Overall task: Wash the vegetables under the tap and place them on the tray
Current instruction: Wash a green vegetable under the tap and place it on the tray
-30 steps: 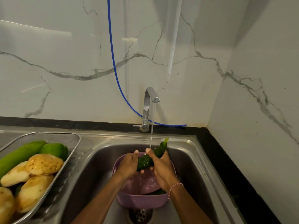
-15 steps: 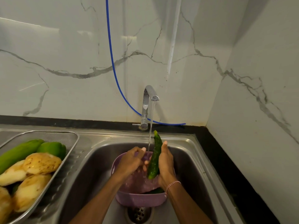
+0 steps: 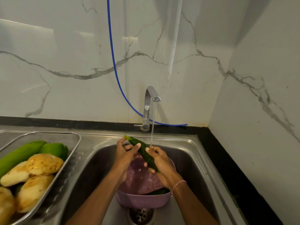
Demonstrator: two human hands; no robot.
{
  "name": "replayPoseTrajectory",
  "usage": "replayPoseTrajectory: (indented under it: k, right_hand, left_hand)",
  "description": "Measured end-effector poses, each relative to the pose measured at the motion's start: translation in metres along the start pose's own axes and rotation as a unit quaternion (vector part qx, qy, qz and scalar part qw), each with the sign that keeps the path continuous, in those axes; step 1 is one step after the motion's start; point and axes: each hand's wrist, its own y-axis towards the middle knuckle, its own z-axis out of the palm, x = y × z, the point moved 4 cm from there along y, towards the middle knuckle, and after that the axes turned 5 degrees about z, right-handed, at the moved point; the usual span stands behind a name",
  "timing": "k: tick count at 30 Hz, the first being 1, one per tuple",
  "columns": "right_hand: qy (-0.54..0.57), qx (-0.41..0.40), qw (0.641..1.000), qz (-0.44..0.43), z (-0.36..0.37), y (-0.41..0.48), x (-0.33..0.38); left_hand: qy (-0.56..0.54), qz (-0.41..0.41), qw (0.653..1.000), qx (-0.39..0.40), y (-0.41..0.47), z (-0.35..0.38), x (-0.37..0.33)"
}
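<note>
A dark green bumpy cucumber lies tilted over the sink, its pale tip pointing up and left. My left hand grips its upper part and my right hand holds its lower end. Water runs from the chrome tap onto my right hand beside the cucumber. Below my hands a purple bowl stands in the sink, with another green vegetable partly hidden inside. At the left, a steel mesh tray holds potatoes and green vegetables.
The steel sink has a drain just in front of the bowl. A blue hose hangs down the marble wall behind the tap. A black counter edge and a side wall close the right.
The cucumber has swung from pointing up and right, through upright, to pointing up and left. My left hand has moved up to its tip end; my right now holds the lower end.
</note>
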Motion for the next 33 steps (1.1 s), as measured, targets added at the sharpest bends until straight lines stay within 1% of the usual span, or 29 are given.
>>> replayPoseTrajectory:
  k: [3, 5, 8, 10, 11, 13, 14, 15, 17, 18, 19, 21, 22, 23, 25, 26, 27, 29, 30, 31, 32, 33]
  right_hand:
    - [-0.040, -0.013, 0.999, -0.002, -0.005, 0.001, 0.002]
    - [-0.054, -0.019, 0.998, 0.005, -0.007, -0.001, 0.002]
    - [-0.042, 0.010, 0.999, 0.028, -0.005, -0.003, -0.001]
    - [-0.027, 0.041, 0.998, 0.025, -0.003, -0.004, -0.002]
    - [-0.039, 0.048, 0.998, 0.012, -0.003, -0.005, 0.001]
    - [-0.126, 0.029, 0.991, -0.023, -0.006, -0.010, 0.006]
    - [-0.195, 0.005, 0.980, -0.048, -0.008, -0.011, 0.008]
    - [-0.267, -0.012, 0.960, -0.080, -0.009, -0.013, 0.010]
    - [-0.397, -0.041, 0.906, -0.140, -0.009, -0.013, 0.010]
    - [-0.433, -0.057, 0.886, -0.154, -0.007, -0.013, 0.010]
    - [-0.447, -0.079, 0.878, -0.152, -0.006, -0.011, 0.009]
    - [-0.430, -0.139, 0.886, -0.103, -0.012, -0.005, 0.010]
    - [-0.401, -0.159, 0.900, -0.057, -0.017, -0.002, 0.010]
    - [-0.352, -0.159, 0.922, 0.000, -0.021, 0.000, 0.008]
    - [-0.215, -0.096, 0.964, 0.122, -0.025, -0.001, -0.008]
    - [-0.156, -0.060, 0.975, 0.147, -0.025, -0.003, -0.013]
    - [-0.111, -0.033, 0.983, 0.146, -0.024, -0.003, -0.016]
    - [-0.054, 0.001, 0.995, 0.085, -0.019, 0.000, -0.012]
    - [-0.072, 0.015, 0.997, 0.031, -0.015, 0.002, -0.009]
    - [-0.142, 0.019, 0.989, -0.035, -0.011, 0.002, -0.003]
    - [-0.251, 0.014, 0.963, -0.100, -0.007, 0.002, -0.001]
    - [-0.374, 0.005, 0.914, -0.156, -0.005, 0.003, -0.003]
  left_hand:
    - [0.014, 0.014, 1.000, 0.011, 0.001, -0.005, -0.010]
    - [0.023, -0.005, 0.999, 0.034, 0.001, -0.007, -0.009]
    - [-0.018, -0.043, 0.996, 0.072, 0.000, -0.003, -0.004]
    - [-0.020, -0.035, 0.998, 0.053, 0.000, -0.003, -0.004]
    - [-0.016, -0.026, 0.999, 0.033, -0.001, -0.003, -0.005]
    - [0.006, -0.004, 1.000, -0.013, -0.003, -0.003, -0.008]
    - [0.024, 0.007, 0.999, -0.031, -0.003, -0.003, -0.008]
    - [0.040, 0.018, 0.998, -0.041, -0.003, -0.003, -0.009]
    - [0.046, 0.025, 0.998, -0.034, -0.002, -0.002, -0.009]
    - [0.041, 0.022, 0.999, -0.024, -0.003, -0.002, -0.010]
    - [0.037, 0.017, 0.999, -0.014, -0.003, -0.001, -0.011]
    - [0.019, 0.009, 1.000, 0.004, -0.004, 0.001, -0.012]
    - [0.009, 0.007, 1.000, 0.011, -0.005, 0.002, -0.011]
    - [0.002, 0.007, 1.000, 0.019, -0.005, 0.003, -0.010]
    - [-0.013, 0.006, 0.999, 0.031, -0.006, 0.005, -0.007]
    - [-0.021, 0.006, 0.999, 0.033, -0.005, 0.006, -0.007]
    - [-0.031, 0.006, 0.999, 0.030, -0.004, 0.006, -0.006]
    - [-0.055, 0.005, 0.998, 0.007, -0.001, 0.003, -0.005]
    - [-0.064, 0.004, 0.998, -0.006, 0.001, 0.001, -0.005]
    - [-0.065, 0.004, 0.998, -0.016, 0.003, -0.001, -0.005]
    - [-0.056, 0.005, 0.998, -0.023, 0.003, -0.003, -0.005]
    - [-0.043, 0.008, 0.999, -0.024, 0.003, -0.003, -0.005]
